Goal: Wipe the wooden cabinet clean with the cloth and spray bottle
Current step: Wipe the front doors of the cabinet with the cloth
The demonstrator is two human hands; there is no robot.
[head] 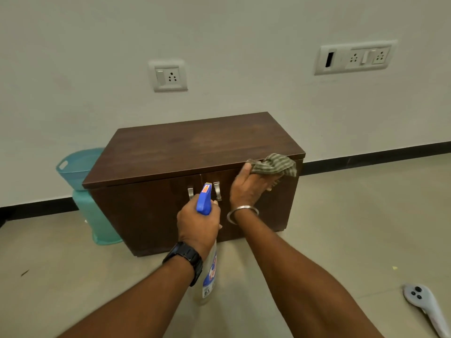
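From the head camera, a dark wooden cabinet [195, 152] sits mid-frame against the pale wall, its two doors shut, metal handles [204, 190] side by side at the centre. The right hand [251, 186], right of centre, is curled around a striped green cloth [274, 164] and presses it against the upper right corner of the cabinet's front. The left hand [197, 224], just below centre, is wrapped tight about the neck of a spray bottle [207, 252], whose blue nozzle points at the doors. A teal bin [80, 167] stands at the cabinet's left. A grey controller [424, 306] lies on the floor at lower right.
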